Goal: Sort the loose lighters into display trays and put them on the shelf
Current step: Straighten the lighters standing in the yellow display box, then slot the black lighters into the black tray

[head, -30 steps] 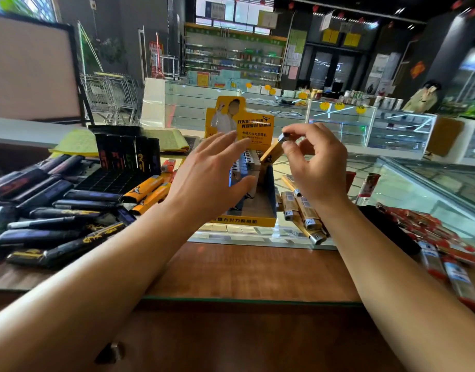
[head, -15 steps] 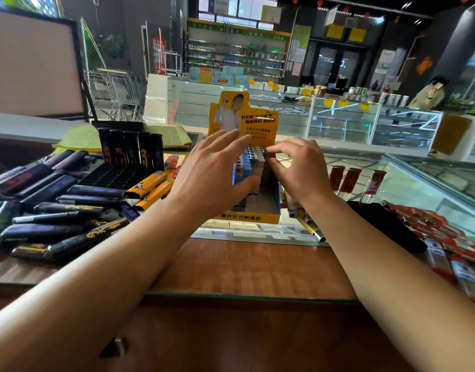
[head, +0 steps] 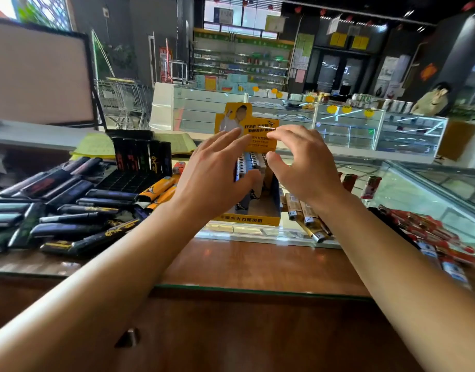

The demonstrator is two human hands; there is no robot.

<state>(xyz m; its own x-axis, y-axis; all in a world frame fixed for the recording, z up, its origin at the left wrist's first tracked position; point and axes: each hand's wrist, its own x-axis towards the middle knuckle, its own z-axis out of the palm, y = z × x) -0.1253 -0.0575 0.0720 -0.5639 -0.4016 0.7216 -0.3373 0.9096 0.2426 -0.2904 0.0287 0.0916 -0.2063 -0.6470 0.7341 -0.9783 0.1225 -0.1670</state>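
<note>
We are partway through filling the yellow display tray (head: 258, 219), which stands on the glass counter (head: 424, 200) directly in front of us. A few lighters already stand upright at its back, their metal tops (head: 248, 162) showing between our hands, while the front part of its floor is bare, so we judge it well short of full. Our left hand (head: 217, 178) rests against the tray's left side with fingers nearly straight and the thumb on the standing lighters; our right hand (head: 302, 162) hovers over the right side, fingers loosely curved, holding nothing that we can see. Much remains: tan lighters (head: 305, 213) lie loose just right of the tray, orange ones (head: 158, 187) to its left, a big heap of dark lighters (head: 70, 210) further left beside a black tray (head: 139, 167), and red lighters (head: 429, 232) at far right. No tray has gone to a shelf yet.
</note>
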